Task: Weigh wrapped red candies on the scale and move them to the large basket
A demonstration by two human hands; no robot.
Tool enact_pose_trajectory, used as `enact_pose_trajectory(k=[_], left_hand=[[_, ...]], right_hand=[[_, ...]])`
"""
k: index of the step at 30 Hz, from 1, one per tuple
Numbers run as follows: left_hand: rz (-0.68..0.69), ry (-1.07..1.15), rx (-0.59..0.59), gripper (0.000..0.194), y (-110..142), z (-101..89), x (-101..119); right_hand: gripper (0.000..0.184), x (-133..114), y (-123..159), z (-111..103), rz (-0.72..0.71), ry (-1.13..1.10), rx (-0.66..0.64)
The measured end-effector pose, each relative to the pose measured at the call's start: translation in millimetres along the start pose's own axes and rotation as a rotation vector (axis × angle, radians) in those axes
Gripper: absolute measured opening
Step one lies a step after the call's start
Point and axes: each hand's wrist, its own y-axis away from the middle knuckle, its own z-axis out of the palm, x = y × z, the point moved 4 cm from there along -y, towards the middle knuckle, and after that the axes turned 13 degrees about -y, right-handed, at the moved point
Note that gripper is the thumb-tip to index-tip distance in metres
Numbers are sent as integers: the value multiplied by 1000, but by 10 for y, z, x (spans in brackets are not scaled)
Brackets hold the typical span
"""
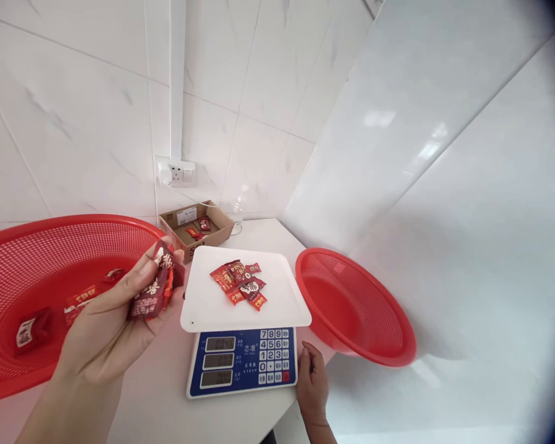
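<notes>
Several dark red candy packets [153, 290] are gripped in my left hand [115, 314], raised between the left red basket and the scale. On the white pan [282, 302] of the digital scale [243, 361] lies a small heap of red and maroon packets [239, 283]. The upper display seems to read 0.046. My right hand [312, 382] rests by the scale's lower right corner, its fingers curled in; whether anything is inside them is hidden. In the big left red basket [74, 225] several loose packets [34, 330] are lying.
At the back stands a cardboard box [217, 233] with a few packets in it. Beside it is a clear plastic bottle [239, 203]. A second red basket [356, 308] tilts at the right. A plug [165, 174] sits in the wall socket.
</notes>
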Motion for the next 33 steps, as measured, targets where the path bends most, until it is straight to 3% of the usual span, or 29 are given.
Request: enact_pose_trajectory(k=[12,19,27,33], left_hand=[[128,-121,-83,39,-10,-5,13],[115,-71,-38,39,-8,-13,2],[170,-17,-345,31,56,-12,-9],[151,-16,-457,22,50,-36,-5]], right_hand=[[58,23,-2,4,26,5,-9],[59,21,-2,0,17,2,-11],[58,44,6,1,12,-1,-18],[58,33,6,7,-12,1,-9]])
